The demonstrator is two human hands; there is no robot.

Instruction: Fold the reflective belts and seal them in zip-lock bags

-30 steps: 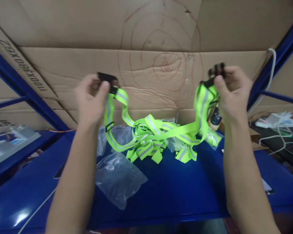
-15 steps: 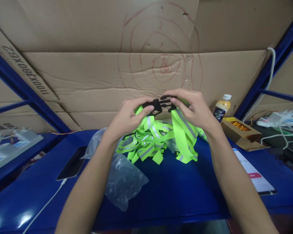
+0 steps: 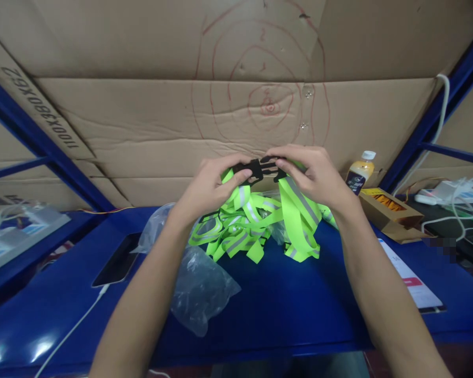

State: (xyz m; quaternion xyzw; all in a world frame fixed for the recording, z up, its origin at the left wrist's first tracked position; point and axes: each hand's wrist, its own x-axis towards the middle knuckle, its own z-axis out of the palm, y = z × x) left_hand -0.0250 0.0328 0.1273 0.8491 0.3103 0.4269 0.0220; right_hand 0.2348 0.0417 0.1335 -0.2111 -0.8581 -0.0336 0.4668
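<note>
Between my left hand (image 3: 216, 184) and my right hand (image 3: 309, 170) are the two halves of a black side-release buckle. My left fingers and thumb pinch the socket half (image 3: 256, 170). My right hand grips the pronged half (image 3: 271, 167), its prongs pointing left at the socket's mouth. The halves are not fully joined; whether the prong tips sit inside I cannot tell. Neon yellow-green reflective straps (image 3: 299, 218) with grey stripes hang from both halves. They pile up on the blue table (image 3: 291, 304) below. Part of each buckle half is hidden by my fingers.
A clear plastic bag (image 3: 201, 294) and a charging phone (image 3: 117, 262) lie to the left. On the right are a bottle (image 3: 360, 172), a small cardboard box (image 3: 392, 215) and a lit phone (image 3: 412, 275). Cardboard (image 3: 150, 115) covers the back, between blue frame bars.
The two buckle halves look slightly closer together. Both hands keep their grip, and the whole view has shifted slightly.
</note>
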